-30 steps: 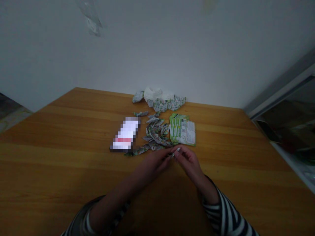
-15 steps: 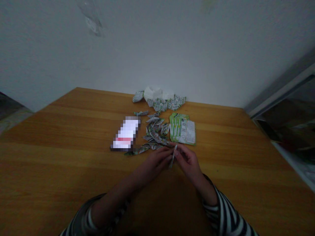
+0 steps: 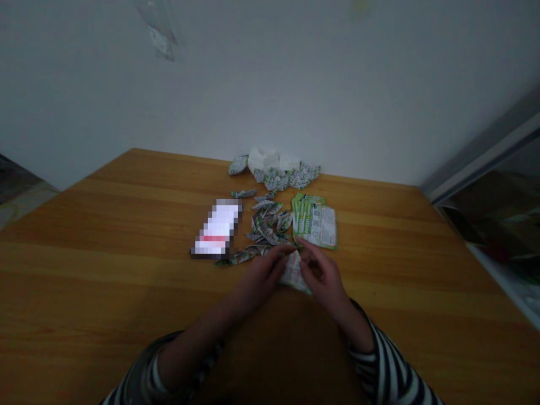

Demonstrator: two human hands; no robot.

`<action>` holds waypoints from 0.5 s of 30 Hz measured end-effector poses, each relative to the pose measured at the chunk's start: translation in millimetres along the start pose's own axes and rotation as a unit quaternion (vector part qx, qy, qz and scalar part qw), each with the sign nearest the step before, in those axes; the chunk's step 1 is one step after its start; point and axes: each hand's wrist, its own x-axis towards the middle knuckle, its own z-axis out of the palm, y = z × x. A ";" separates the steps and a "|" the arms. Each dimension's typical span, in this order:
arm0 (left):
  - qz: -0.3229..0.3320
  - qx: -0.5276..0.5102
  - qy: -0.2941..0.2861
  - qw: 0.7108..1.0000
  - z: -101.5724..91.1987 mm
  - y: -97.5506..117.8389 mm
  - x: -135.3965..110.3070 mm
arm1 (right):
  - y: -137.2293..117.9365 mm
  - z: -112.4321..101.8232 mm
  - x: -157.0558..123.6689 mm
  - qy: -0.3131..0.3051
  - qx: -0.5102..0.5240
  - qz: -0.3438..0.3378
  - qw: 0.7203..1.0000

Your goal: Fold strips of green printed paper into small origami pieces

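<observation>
Hands (image 3: 324, 275) holding folded printed paper (image 3: 294, 273), tip pointing away

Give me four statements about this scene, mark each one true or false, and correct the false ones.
1. The left hand and the right hand both hold a folded piece of printed paper. True.
2. The pile of folded paper pieces lies to the right of the green printed sheets. False: it lies to their left.
3. The right sleeve is striped. True.
4. The white crumpled material sits at the near edge of the wooden table. False: it sits at the far edge, by the wall.
</observation>
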 end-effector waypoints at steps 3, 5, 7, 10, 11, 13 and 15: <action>-0.050 -0.086 0.005 0.995 -3.9 3.4 0.8 | 2.0 -0.4 3.6 0.004 0.081 0.049 0.995; -0.047 -0.101 0.001 0.994 -6.9 7.4 1.4 | 2.1 -4.0 6.3 -0.005 0.095 0.063 0.993; -0.024 -0.086 -0.009 0.996 -9.3 10.3 1.9 | 0.0 -10.1 8.8 -0.042 0.086 0.053 0.994; -0.013 -0.087 -0.021 0.996 -11.1 10.7 2.4 | -4.8 -20.1 11.4 -0.107 0.076 0.030 0.991; -0.011 -0.095 -0.021 0.995 -11.4 10.1 2.4 | -5.9 -22.9 12.0 -0.121 0.073 0.026 0.990; -0.007 -0.108 -0.021 0.994 -11.8 8.9 2.4 | -6.6 -26.9 13.0 -0.144 0.070 0.023 0.987; -0.004 -0.115 -0.032 0.993 -11.7 8.0 1.8 | -5.5 -29.3 14.0 -0.162 0.071 0.027 0.984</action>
